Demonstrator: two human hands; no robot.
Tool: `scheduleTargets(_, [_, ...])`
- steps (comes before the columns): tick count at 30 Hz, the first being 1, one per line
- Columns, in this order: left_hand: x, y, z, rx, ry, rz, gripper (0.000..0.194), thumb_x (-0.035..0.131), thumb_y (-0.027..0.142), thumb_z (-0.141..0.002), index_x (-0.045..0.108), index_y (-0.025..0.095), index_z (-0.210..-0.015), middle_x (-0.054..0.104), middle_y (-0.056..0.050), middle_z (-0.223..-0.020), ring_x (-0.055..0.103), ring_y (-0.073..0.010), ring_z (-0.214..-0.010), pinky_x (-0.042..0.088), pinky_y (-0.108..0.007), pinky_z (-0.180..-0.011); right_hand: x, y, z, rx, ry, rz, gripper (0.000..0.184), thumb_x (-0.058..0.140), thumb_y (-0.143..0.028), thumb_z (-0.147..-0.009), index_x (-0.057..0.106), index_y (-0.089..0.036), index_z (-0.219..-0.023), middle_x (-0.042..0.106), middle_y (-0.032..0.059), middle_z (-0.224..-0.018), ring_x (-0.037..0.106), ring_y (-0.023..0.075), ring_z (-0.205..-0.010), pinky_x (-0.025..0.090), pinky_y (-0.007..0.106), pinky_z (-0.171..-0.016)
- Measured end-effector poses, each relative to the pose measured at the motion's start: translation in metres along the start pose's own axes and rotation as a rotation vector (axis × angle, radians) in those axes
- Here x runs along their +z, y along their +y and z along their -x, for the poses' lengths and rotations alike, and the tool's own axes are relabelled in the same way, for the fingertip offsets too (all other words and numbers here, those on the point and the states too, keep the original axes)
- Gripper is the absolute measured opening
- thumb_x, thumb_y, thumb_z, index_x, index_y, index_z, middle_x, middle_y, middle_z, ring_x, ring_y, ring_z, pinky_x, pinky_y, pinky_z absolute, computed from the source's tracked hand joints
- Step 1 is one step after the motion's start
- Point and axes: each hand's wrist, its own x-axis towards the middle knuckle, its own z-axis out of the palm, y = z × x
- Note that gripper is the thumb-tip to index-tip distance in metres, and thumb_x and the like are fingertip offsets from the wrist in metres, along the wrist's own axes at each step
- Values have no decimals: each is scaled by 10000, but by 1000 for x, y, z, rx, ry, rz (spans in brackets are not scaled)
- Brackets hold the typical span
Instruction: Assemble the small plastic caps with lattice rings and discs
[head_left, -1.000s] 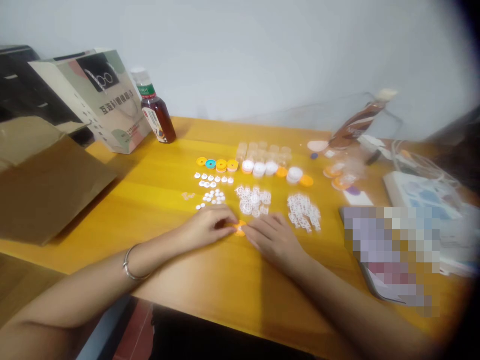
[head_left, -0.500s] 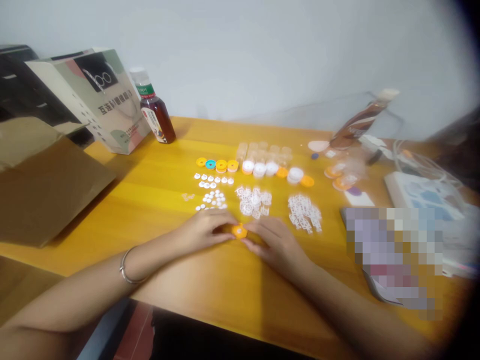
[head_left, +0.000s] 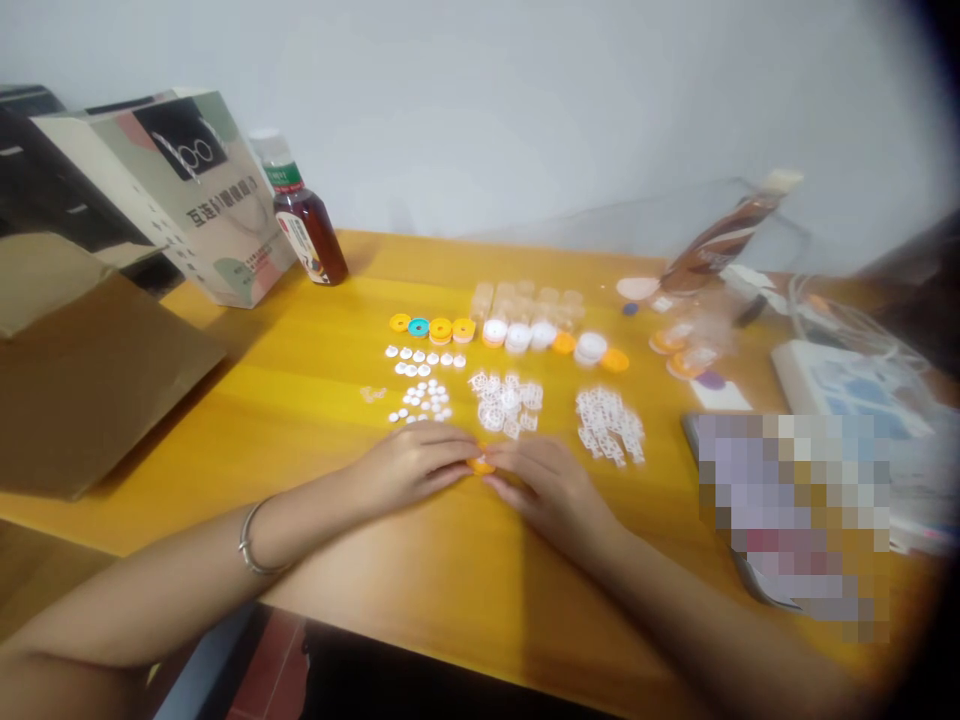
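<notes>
Between my two hands, low over the table, is a small round orange plastic cap, partly covered by fingers. My left hand grips it from the left, fingertips over its upper edge. My right hand pinches it from the right, thumb below. Just beyond lie white openwork plastic pieces, small white discs and a pile of white linked parts. Farther back runs a row of round pieces, with yellow rings, a blue ring and white ones.
Left stand an open cardboard box, a paper bag and a dark drink bottle. Clear cylinders sit behind the row. Right are a brown bottle, cables, a white box and a blurred-out flat object.
My left fingers have shifted slightly right and now cover more of the orange cap's top. The right hand stays nearly still. The view has moved a little.
</notes>
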Motion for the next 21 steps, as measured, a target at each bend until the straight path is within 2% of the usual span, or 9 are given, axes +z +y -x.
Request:
scheduleTargets(11, [0,0,0,24,28,-28,203,496,219,-869,588,162,-1040,651,-81,-994,615,-141,-881,522,-284,-792,-1,-1,-1,4,-21,35,125,593,-181,-801,597,-213,-922,707,13,-869,634,146,-806,426,290,-722])
scheduleTargets(21, [-1,0,-1,12,6,-24,204,503,221,-866,586,159,-1042,651,-75,-994,611,-136,-893,521,-277,-798,0,-1,-2,2,-22,39,138,603,-176,-789,591,-214,-922,705,9,-854,629,145,-786,418,287,-713])
